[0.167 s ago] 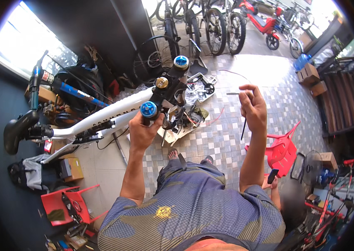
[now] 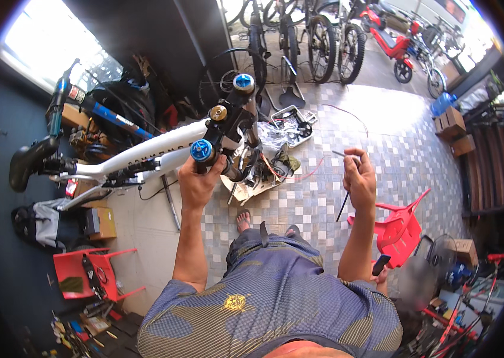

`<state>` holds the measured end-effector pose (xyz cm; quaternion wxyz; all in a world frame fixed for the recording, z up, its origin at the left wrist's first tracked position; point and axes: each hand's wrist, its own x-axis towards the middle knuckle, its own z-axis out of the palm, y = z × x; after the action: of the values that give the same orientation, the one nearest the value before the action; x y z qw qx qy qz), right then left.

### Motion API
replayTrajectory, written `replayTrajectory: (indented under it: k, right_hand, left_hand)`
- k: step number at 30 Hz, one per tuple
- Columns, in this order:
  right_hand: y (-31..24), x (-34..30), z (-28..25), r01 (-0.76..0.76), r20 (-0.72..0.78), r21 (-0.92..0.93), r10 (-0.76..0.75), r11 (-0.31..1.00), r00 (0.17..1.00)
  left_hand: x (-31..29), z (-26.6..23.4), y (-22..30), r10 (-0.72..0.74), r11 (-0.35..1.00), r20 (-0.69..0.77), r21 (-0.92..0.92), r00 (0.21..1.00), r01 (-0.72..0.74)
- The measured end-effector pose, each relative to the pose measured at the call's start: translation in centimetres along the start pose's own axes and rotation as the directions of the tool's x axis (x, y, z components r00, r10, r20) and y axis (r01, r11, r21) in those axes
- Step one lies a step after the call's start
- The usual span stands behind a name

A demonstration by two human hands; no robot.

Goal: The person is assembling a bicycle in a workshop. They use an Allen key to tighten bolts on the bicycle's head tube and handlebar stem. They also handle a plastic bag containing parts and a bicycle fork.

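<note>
A white bicycle frame [image 2: 162,149] is held up on the left, with a black suspension fork [image 2: 228,140] at its front. Each fork leg has a blue cap, a near one [image 2: 202,150] and a far one [image 2: 243,82]; between them sits a gold-coloured steerer cap [image 2: 218,113]. My left hand [image 2: 197,182] is wrapped round the fork leg just under the near cap. Away from the bike, my right hand [image 2: 360,176] grips a thin, seemingly L-shaped hex key [image 2: 342,207]. Its pale tip points left and its dark shaft hangs below; my fingers hide the middle.
Below the fork lies a tray of parts [image 2: 306,132] beside loose bits and cables. Red plastic chairs stand at right [image 2: 399,232] and lower left [image 2: 94,268]. Someone holding a phone [image 2: 381,264] is near my right elbow. Parked bicycles [image 2: 321,48] line the back.
The hex key has tilted, its pale tip now higher than where it meets my fingers. My left hand keeps its hold on the fork leg. The whole view has shifted slightly.
</note>
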<state>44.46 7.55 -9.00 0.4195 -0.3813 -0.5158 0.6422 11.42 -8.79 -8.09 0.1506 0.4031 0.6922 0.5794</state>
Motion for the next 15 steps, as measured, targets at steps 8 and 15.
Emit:
replayTrajectory:
  k: [8, 15]
  right_hand:
    - [4.2, -0.2, -4.3, -0.181, 0.155, -0.008, 0.18, 0.983, 0.971]
    - [5.6, -2.6, -3.2, -0.524, 0.381, 0.327, 0.398, 0.786, 0.835]
  left_hand:
    - [-0.7, 8.4, 3.3, 0.154, 0.942, -0.251, 0.331, 0.956, -0.064]
    - [-1.3, 9.8, 2.7, 0.191, 0.94, -0.249, 0.326, 0.95, -0.104]
